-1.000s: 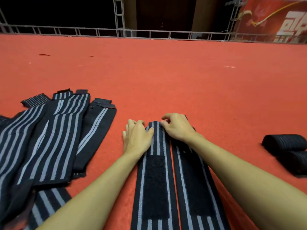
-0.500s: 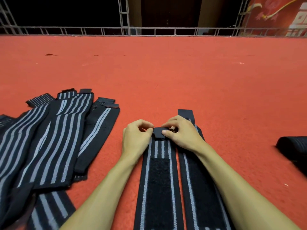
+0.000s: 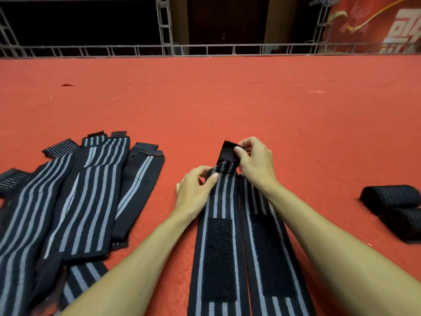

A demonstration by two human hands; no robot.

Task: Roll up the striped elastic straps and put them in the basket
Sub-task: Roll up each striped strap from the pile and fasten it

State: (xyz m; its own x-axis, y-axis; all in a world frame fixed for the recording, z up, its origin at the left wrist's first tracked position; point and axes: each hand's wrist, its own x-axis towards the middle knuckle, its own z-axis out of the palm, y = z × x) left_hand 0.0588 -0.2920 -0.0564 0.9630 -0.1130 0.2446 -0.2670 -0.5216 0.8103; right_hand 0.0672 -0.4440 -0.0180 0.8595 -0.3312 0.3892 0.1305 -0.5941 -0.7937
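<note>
A black strap with grey stripes (image 3: 218,252) lies lengthwise on the red carpet in front of me, a black velcro patch on its middle. My left hand (image 3: 194,190) pinches its far end on the left side. My right hand (image 3: 256,163) holds the strap's black end tab lifted and folded upward. A second striped strap (image 3: 271,258) lies flat right beside it, partly under my right forearm. No basket is in view.
A heap of several unrolled striped straps (image 3: 68,201) lies at the left. Two rolled black straps (image 3: 396,208) sit at the right edge. Red carpet (image 3: 227,99) stretches ahead to a metal truss railing (image 3: 205,50).
The strap's far end lay flat under both hands a second ago. Now the black end tab is raised off the carpet in my right hand, my left hand gripping just below it.
</note>
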